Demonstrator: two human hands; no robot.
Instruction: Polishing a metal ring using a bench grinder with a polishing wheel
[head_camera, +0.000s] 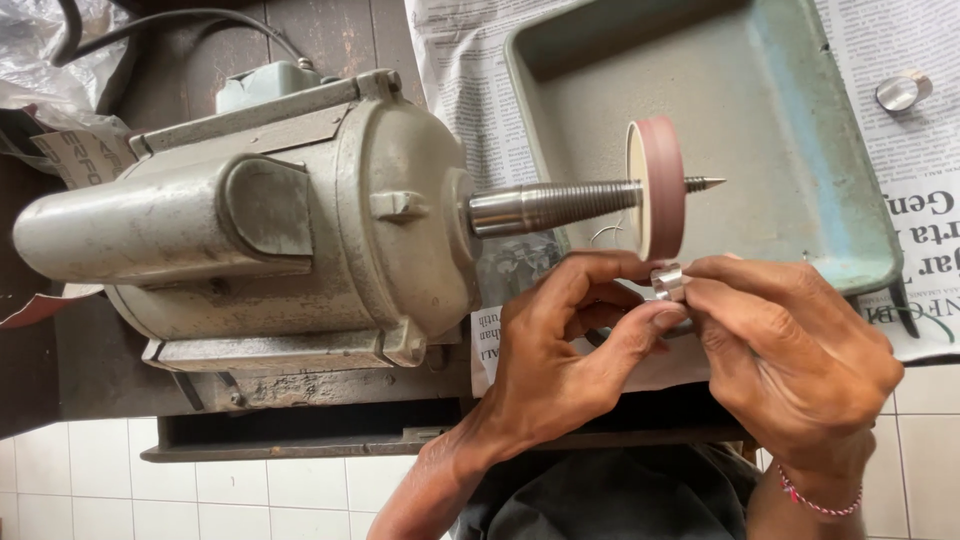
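- You are pinching a small silver ring (668, 281) between both hands, just below the reddish polishing wheel (660, 187), so that its outer band is meeting the wheel's lower rim.
- Your left hand (575, 345) is curling its thumb and forefinger closed around the ring's near side; this is bracing the piece from underneath.
- Your right hand (795, 350) is pressing its fingertips together on the ring's far side, so the two grips are opposing each other and steadying the ring against the wheel.
- A red braided bracelet (815, 499) is sitting on your right wrist, well apart from the wheel.
- The wheel is sitting on a tapered, threaded spindle (555, 205) projecting from the grey motor housing (290, 215); the pointed tip is protruding past the wheel, with both hands below it.
- Whether the wheel is turning cannot be told from this view.
- A grey-green metal tray (850, 230) is lying beneath and behind the wheel, a position suited to catching dust.
- Newspaper (925, 180) is covering the desk under the tray, apparently protecting the surface.
- A second silver ring-like piece (902, 90) is resting on the newspaper, well apart from your hands.
- A dark cable (170, 20) is running behind the motor, away from the working side.
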